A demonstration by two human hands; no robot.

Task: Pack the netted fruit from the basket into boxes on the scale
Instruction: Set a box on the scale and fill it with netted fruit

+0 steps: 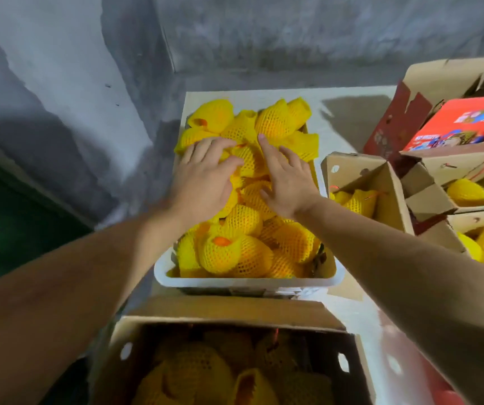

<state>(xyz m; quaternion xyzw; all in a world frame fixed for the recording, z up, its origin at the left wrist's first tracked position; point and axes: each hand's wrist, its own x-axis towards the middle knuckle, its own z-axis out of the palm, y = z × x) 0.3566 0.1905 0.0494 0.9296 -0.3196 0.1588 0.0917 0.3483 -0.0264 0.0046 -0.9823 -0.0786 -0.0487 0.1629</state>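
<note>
Room: grey concrete walls rise ahead of you, with a dark green panel low on your left.
Bench: a pale bench top carries the basket and the boxes to your right.
Basket: a white plastic basket sits straight ahead of you, heaped with netted fruit in yellow foam sleeves; orange skin shows through some sleeve ends.
Left hand: your left hand lies on the heap in the far half of the basket, fingers curled over a sleeved fruit; this grip wraps the fruit from above.
Right hand: your right hand rests just beside it on the same heap, fingers spread and fairly straight, pressing on the sleeves without pinching any.
Near box: an open cardboard box lies below your arms, nearest to you, already holding several netted fruit in shadow.
Side boxes: open cardboard boxes on your right hold more yellow-sleeved fruit.
Red box: a red printed box lies tilted at the far right.
Scale: you cannot tell where it is.
</note>
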